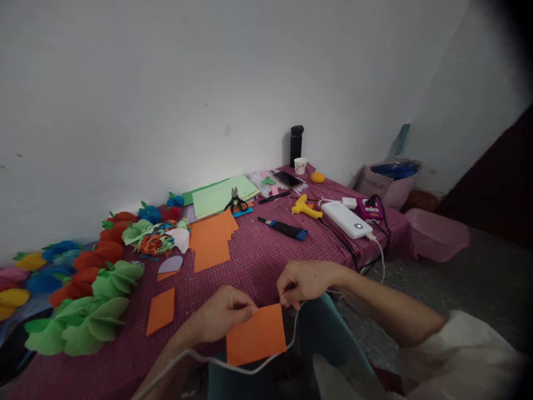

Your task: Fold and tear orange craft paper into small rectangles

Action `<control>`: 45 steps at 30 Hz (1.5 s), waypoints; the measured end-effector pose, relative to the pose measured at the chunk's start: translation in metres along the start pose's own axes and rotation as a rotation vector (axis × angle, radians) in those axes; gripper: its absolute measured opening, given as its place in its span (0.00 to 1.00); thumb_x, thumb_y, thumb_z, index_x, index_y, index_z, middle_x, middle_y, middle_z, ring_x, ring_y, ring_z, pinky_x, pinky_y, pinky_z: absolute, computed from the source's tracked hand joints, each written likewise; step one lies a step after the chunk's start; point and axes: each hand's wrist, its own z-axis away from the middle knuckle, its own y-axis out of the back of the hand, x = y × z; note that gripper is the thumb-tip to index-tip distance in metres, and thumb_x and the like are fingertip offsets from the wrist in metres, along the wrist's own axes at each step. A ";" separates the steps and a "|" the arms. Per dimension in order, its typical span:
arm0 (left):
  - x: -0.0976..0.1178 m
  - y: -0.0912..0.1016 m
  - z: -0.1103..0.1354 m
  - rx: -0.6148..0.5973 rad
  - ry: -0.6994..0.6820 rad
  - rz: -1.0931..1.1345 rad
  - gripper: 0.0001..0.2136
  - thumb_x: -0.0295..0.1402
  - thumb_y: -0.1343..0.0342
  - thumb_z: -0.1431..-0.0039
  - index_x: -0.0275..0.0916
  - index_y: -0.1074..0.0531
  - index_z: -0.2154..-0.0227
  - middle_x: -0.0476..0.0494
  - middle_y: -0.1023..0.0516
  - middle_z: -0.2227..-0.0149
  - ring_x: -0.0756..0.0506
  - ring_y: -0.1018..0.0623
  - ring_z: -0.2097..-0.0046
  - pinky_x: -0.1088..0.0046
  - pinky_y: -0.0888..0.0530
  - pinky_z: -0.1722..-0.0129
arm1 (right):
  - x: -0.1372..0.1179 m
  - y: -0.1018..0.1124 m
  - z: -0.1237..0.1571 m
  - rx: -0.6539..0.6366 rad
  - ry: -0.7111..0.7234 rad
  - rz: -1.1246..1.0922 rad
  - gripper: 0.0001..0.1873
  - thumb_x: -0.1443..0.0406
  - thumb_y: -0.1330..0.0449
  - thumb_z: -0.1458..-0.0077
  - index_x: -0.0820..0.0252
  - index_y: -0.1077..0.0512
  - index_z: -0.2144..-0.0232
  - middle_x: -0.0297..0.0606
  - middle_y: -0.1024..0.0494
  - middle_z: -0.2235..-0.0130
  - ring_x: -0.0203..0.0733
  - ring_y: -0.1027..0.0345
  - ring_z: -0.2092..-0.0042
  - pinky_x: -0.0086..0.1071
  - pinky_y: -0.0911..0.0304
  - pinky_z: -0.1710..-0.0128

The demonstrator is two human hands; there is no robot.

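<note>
- Stretching across the view, the surface (258, 244) wears a red-purple checked cloth; its near edge lies close to both hands, and its right end comes up near a pink tub (439, 236).
- Paper flowers (100, 253) crowd the left end, well apart from the hands.
- Pale green sheets (219, 197) lie towards the wall, scissors (236, 201) on top.
- Loose orange sheets (212, 239) lie just nearer; checked cloth stretches between them and the hands.
- The left hand (216, 315) pinches the orange paper at its upper left, thumb and fingers closed on it.
- The right hand (306, 280) has its fingers curled together by the upper right corner; whether they grip it, I cannot tell.
- That orange paper (256, 339) is held over the person's lap. It is nearly square, so the long axis is unclear; its top edge faces the surface and rises slightly to the right. A white cable (245, 370) loops past its lower edge.
- A white power bank (347, 218) lies beyond the right hand, near the surface's right edge.
- Left of it, the cutter (283, 228) slants, blade end towards the orange sheets.
- A yellow glue gun (306, 207) lies between these two, slightly farther back.
</note>
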 end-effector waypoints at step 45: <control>-0.005 0.015 -0.081 0.285 -0.379 -0.528 0.17 0.33 0.47 0.51 0.42 0.38 0.56 0.43 0.37 0.51 0.43 0.37 0.49 0.64 0.41 0.49 | 0.062 0.002 -0.038 0.747 -0.379 -0.427 0.15 0.66 0.44 0.53 0.62 0.40 0.60 0.29 0.30 0.80 0.26 0.45 0.84 0.20 0.50 0.87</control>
